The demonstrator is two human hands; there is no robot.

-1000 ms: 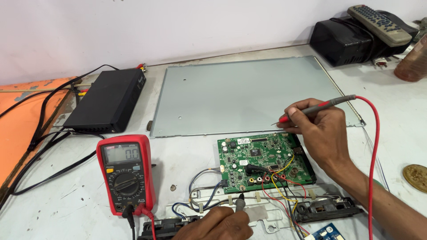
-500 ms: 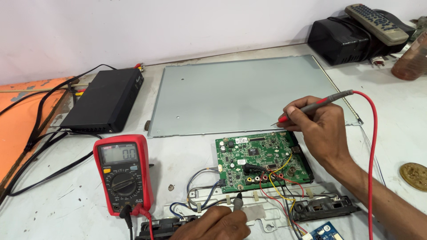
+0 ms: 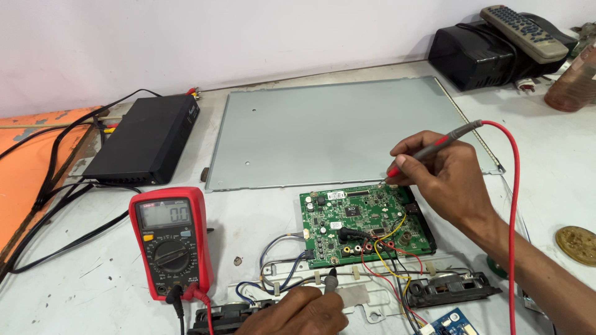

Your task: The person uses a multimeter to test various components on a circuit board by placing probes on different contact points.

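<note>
All I get of the body from this head camera is two hands and part of one arm. The right hand (image 3: 450,180) comes in from the lower right of the frame with its forearm bare all the way to the edge: no sleeve, no glove, no watch or strap at the wrist that I can see. I spot no ring on its fingers. The left hand (image 3: 298,313) sits at the bottom centre, cut off by the frame edge, so only the knuckles and the backs of the fingers show. It is bare too, ungloved, and its wrist lies out of view.
</note>
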